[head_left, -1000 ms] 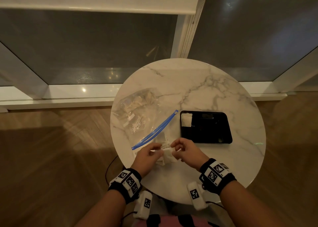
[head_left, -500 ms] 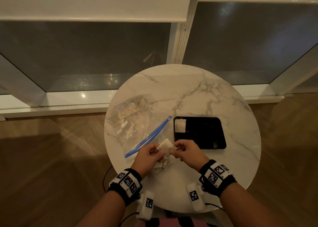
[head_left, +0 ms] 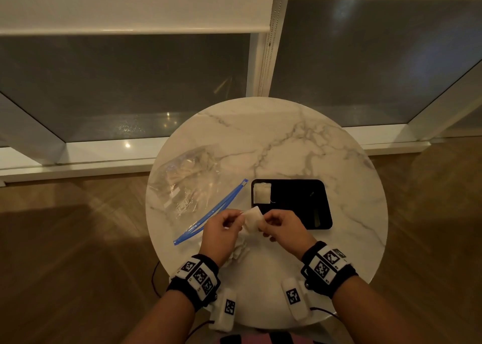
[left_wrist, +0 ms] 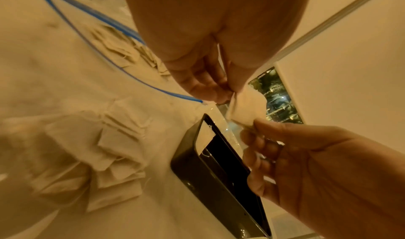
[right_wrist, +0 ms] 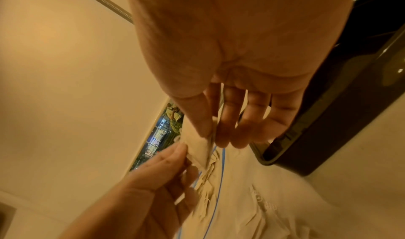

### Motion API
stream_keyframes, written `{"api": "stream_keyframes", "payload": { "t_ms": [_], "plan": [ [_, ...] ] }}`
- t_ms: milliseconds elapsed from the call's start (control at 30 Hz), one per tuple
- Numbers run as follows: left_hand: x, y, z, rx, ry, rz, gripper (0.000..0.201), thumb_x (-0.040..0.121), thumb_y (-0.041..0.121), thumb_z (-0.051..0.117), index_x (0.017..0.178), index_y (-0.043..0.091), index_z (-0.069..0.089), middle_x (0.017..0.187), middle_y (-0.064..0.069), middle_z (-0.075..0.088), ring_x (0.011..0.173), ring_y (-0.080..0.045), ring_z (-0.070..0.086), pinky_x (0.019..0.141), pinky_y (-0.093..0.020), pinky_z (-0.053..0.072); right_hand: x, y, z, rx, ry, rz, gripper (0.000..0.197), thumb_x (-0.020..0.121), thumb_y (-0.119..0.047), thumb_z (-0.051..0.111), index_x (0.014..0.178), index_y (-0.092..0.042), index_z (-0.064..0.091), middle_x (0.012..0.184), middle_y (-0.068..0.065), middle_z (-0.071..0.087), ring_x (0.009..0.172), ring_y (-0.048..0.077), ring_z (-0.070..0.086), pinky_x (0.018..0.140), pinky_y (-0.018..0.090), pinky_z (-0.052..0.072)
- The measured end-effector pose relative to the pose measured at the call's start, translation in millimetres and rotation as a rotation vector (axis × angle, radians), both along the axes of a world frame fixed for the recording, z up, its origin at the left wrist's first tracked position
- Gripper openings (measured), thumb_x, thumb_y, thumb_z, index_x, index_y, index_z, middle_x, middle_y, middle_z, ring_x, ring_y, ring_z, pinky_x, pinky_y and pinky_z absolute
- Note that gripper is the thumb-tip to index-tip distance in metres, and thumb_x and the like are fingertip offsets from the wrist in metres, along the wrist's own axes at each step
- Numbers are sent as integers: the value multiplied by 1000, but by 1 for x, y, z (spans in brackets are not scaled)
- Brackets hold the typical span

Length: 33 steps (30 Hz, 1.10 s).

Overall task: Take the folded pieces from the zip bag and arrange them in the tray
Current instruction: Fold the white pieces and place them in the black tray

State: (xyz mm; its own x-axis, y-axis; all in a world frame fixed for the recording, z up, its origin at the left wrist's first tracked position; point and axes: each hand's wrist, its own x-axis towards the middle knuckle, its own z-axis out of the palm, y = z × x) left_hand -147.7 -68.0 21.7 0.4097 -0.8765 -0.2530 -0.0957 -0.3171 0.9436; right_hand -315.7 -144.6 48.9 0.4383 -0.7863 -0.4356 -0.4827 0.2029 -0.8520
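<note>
Both hands hold one small white folded piece [head_left: 253,218] [left_wrist: 247,107] [right_wrist: 198,147] in the air above the table's near side. My left hand [head_left: 225,226] pinches its left edge and my right hand [head_left: 280,225] pinches its right edge. A black tray [head_left: 320,208] lies just beyond my right hand, with one folded piece [head_left: 262,193] in its far left corner. The clear zip bag [head_left: 187,184] with a blue zip strip [head_left: 211,213] lies open at the left and holds several more pieces. A loose heap of folded pieces [head_left: 238,252] [left_wrist: 114,152] rests on the table under my left hand.
The round marble table [head_left: 287,140] stands against a window with a lowered blind [head_left: 130,4]. Wooden floor surrounds it. The table's rim runs just before my wrists, and cables hang off its near side.
Both hands have lifted one folded piece off the heap and carried it up and slightly toward the tray. The heap stays on the table. The head view has tilted, so the table sits lower in frame.
</note>
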Motion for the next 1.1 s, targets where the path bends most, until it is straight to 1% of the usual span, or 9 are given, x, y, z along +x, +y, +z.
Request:
{"api": "stream_keyframes", "payload": {
  "t_ms": [167,267,367,433,533,667,733,833,1100],
  "plan": [
    [-11,-23,3,-26,-203,-202,11,94,21,68,100,24,76,91,14,73,85,-2,64,77,-19,53,-12,-10,-4,-67,-26,-32,11,87,-14,72,88,-26,70,68,-10,66,61,-4,60,58,13,47],
    [-19,-31,-3,50,-233,-133,11,96,25,65,104,24,72,95,11,72,81,-1,63,72,-12,49,-20,-21,-11,-70,20,-30,12,88,-15,72,86,-27,69,69,-9,65,60,-3,58,57,13,45],
    [-28,-37,-19,261,-268,-19,23,96,26,64,116,16,69,102,0,72,87,-10,66,80,-21,52,-27,-37,-24,-57,86,-82,12,88,-14,72,91,-25,67,78,-5,67,70,5,63,59,17,47],
    [-36,-40,-27,381,-232,-6,28,95,27,67,119,13,66,98,1,70,90,-14,66,84,-26,54,-27,-49,-31,-21,126,-106,15,88,-10,69,93,-24,66,87,2,69,82,16,68,63,23,56],
    [-45,-44,-38,424,-254,-16,25,95,21,65,117,12,68,100,0,70,94,-15,66,88,-27,54,-24,-67,-42,-29,213,-64,28,80,0,71,84,-27,67,82,4,69,86,21,69,74,35,62],
    [-47,-44,-44,438,-291,23,23,97,11,59,117,11,70,112,-6,71,97,-15,64,89,-23,50,-15,-84,-52,-54,344,54,28,73,-3,76,85,-27,69,82,-3,69,87,18,69,81,34,60],
    [-49,-45,-43,428,-282,76,23,96,14,60,117,12,70,106,-3,71,90,-12,63,87,-23,50,-7,-91,-57,-45,383,96,24,75,-5,76,87,-25,71,86,1,70,88,21,69,83,34,59],
    [-51,-45,-43,419,-233,122,21,93,23,65,113,16,68,91,7,67,82,-10,66,80,-35,61,2,-101,-64,-77,451,135,21,77,-7,75,94,-19,72,98,5,71,95,22,67,87,30,55],
    [-56,-48,-50,404,-282,103,24,93,12,65,117,19,67,94,5,68,78,-4,64,73,-35,62,11,-113,-78,-111,524,155,9,76,-8,75,82,-14,73,89,6,71,87,23,67,77,28,56]
  ]
}}
